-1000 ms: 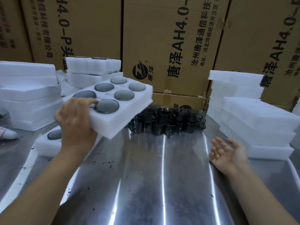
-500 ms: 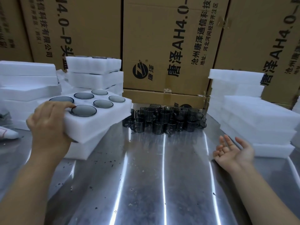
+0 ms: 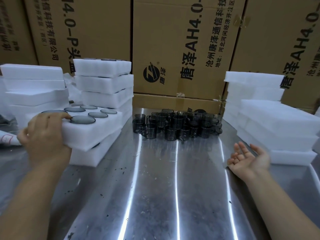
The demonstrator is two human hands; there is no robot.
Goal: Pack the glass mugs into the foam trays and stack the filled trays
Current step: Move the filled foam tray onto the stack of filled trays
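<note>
On the left side of the steel table [image 3: 164, 196], the left hand [image 3: 43, 135] is gripping the near corner of a filled foam tray [image 3: 100, 132], its fingers curling over the top edge, with the forefinger reaching the rim of the nearest glass mug [image 3: 82, 119]. This tray is a thick white slab with six round pockets in two rows, and each pocket is showing a smoky grey disc of glass sitting about level with the foam. It is lying on a second foam tray [image 3: 90, 156] of the same kind, not squared up with it, so its right-hand edge is jutting out over the one below. A sliver of dark glass is peeking out of the gap between the two.

The right hand [image 3: 249, 160] is hovering palm up over the table's right side, fingers loosely spread and holding nothing, slightly blurred.

Loose mugs [image 3: 176, 127], dark, see-through and handled, are crowding together at the back middle of the table. Tall piles of white foam [image 3: 103, 84] are standing behind the left hand, and more foam slabs [image 3: 277, 122] are rising on the right. Brown printed cartons [image 3: 181, 40] are walling off the back.
</note>
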